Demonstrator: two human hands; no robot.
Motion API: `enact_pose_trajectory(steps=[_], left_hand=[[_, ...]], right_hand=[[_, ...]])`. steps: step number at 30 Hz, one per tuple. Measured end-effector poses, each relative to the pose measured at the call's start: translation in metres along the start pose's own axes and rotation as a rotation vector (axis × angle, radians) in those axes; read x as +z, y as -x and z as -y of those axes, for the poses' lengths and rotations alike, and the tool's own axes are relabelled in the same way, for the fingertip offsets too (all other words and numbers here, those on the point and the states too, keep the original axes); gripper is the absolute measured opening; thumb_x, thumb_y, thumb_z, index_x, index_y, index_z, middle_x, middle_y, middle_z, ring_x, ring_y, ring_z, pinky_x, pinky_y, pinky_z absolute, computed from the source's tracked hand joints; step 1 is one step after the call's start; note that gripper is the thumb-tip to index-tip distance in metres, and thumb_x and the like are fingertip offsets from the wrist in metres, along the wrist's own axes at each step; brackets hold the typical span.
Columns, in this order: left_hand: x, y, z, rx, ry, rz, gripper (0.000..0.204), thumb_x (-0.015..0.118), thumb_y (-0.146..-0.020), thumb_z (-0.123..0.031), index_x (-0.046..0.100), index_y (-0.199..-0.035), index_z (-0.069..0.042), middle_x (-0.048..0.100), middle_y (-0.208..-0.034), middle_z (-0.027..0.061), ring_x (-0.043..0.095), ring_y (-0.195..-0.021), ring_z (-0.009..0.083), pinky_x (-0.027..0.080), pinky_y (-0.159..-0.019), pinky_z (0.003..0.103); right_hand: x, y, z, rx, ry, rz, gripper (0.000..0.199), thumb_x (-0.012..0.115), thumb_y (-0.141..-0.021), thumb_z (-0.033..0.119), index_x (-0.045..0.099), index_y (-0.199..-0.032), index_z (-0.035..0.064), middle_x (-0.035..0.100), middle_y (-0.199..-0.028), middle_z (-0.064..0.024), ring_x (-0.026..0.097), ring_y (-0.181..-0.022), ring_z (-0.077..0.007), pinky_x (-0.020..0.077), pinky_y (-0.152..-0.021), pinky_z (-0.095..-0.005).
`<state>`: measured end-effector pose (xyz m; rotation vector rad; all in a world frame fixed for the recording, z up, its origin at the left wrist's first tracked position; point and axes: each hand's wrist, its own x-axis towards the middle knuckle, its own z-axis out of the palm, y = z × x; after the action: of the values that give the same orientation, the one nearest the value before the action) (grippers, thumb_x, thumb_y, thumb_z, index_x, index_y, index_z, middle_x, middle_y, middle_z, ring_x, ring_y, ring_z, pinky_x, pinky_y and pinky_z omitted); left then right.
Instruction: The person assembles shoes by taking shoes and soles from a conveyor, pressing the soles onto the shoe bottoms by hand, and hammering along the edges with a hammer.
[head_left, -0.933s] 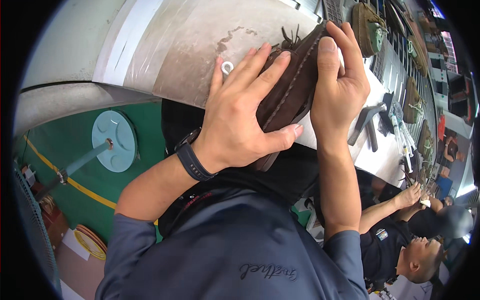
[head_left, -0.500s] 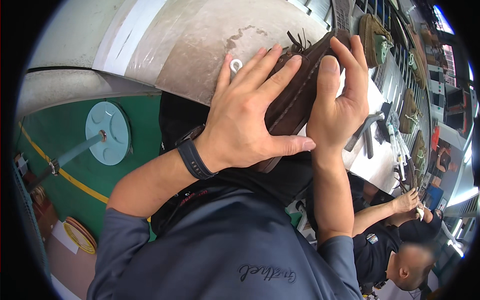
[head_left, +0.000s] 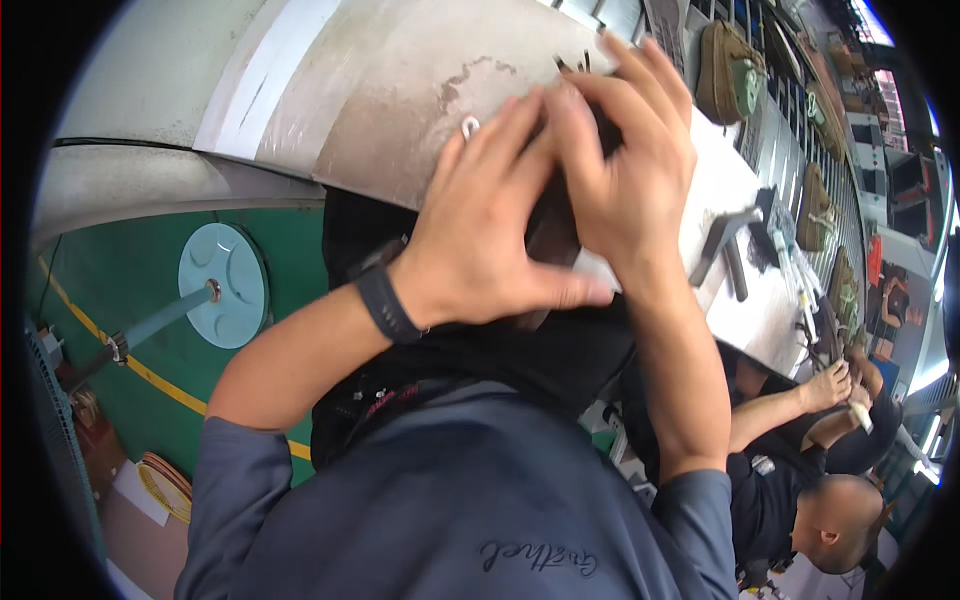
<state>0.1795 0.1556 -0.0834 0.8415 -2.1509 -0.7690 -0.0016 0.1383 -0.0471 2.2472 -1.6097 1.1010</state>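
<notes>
A dark brown leather shoe (head_left: 552, 225) rests in front of me at the bench edge, mostly covered by both hands. My left hand (head_left: 485, 225), wearing a black wristband, is closed about its left side, thumb reaching across the near part. Over its right side and far end curls my right hand (head_left: 635, 165), somewhat blurred, its thumb bent down beside the left fingertips. Dark lace ends poke out beyond the fingers. A small white loop (head_left: 470, 127) lies on the bench next to the left fingertips.
On the pale workbench (head_left: 380, 110), a hammer (head_left: 722, 245) and several slender white tubes (head_left: 790, 275) lie to the right. Olive-brown shoes (head_left: 728, 72) line the rack beyond. A co-worker's hand (head_left: 825, 388) is at lower right. A light-blue disc base (head_left: 222, 285) stands at left.
My right hand has moved left and curled over the shoe, hiding more of it. The left hand has shifted only slightly. The view has moved a little.
</notes>
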Motion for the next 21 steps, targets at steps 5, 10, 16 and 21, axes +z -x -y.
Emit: enact_pose_trajectory(steps=[5,10,16,21], left_hand=[[0.005,-0.001,0.006,0.016,0.033,0.013,0.132,0.083,-0.069,-0.079,0.036,-0.162,0.004,0.034,-0.166,0.0329,0.035,-0.153,0.0514,0.027,-0.121,0.065],[-0.002,0.036,-0.01,0.017,-0.05,0.012,0.134,0.083,-0.074,-0.074,0.027,-0.166,0.005,0.022,-0.174,0.03,0.02,-0.162,0.0472,0.019,-0.127,0.061],[0.009,0.04,-0.018,0.011,-0.074,-0.001,0.117,0.079,-0.082,-0.06,0.028,-0.166,0.004,0.02,-0.173,0.031,0.019,-0.161,0.0495,0.015,-0.126,0.068],[0.008,0.046,-0.015,0.006,-0.103,0.0,0.111,0.07,-0.091,-0.062,0.026,-0.166,0.006,0.02,-0.173,0.0332,0.02,-0.161,0.0498,0.014,-0.128,0.065]], right_hand=[[-0.01,-0.011,0.007,0.117,0.008,0.125,0.036,0.081,-0.09,0.026,0.073,-0.112,-0.0015,0.064,-0.132,-0.0356,0.054,-0.132,-0.0546,0.0421,-0.115,-0.0563],[-0.045,-0.011,0.021,0.187,-0.117,-0.066,0.034,0.075,-0.095,0.025,0.073,-0.115,-0.0023,0.062,-0.14,-0.0347,0.052,-0.142,-0.0464,0.0379,-0.119,-0.0526],[-0.003,-0.008,0.029,0.069,0.144,0.07,0.033,0.079,-0.089,0.028,0.079,-0.11,0.0026,0.072,-0.129,-0.0249,0.056,-0.136,-0.0451,0.039,-0.119,-0.0508],[-0.01,-0.015,-0.006,0.093,-0.133,0.15,0.035,0.078,-0.095,0.029,0.079,-0.114,0.0003,0.074,-0.131,-0.0207,0.063,-0.133,-0.034,0.045,-0.116,-0.0451]])
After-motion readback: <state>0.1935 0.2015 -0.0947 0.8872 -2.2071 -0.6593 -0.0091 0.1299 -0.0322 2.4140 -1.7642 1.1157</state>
